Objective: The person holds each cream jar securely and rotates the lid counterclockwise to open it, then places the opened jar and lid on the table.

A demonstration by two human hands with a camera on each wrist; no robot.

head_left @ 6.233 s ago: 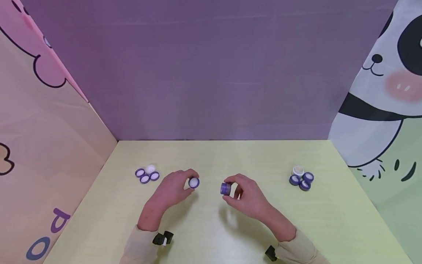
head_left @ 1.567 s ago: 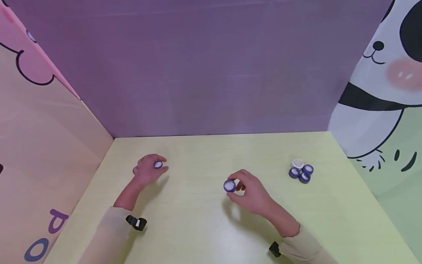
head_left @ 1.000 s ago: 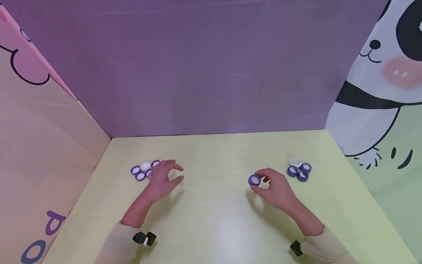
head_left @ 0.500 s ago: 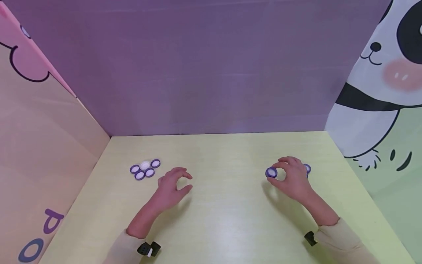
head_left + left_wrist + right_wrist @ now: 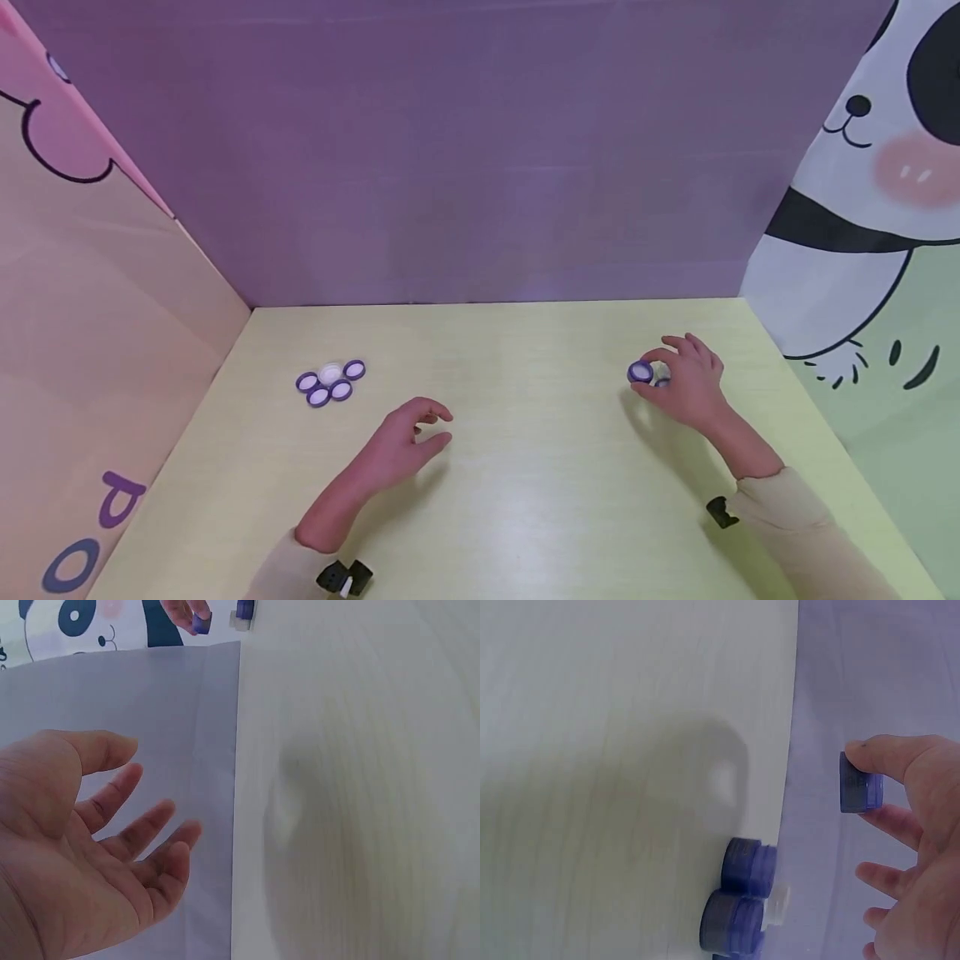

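Note:
My right hand pinches a small purple jar between thumb and forefinger, in the air above the right side of the table. In the right wrist view the held jar lies sideways between the fingertips, apart from the standing purple jars and a white jar. The head view has most of that group hidden behind the hand. Several purple-rimmed lids lie around a white lid at the left, white insides up. Nearer the middle, my left hand hovers with loosely bent fingers, holding nothing.
The pale wooden table ends at a purple cloth backdrop. Printed cartoon panels stand on both sides, with a panda panel at the right. Each sleeve carries a small black wrist camera.
My left hand has set a purple-rimmed lid beside the others, then moved right and towards me, empty. My right hand has carried the jar right and farther back, over to the jar group.

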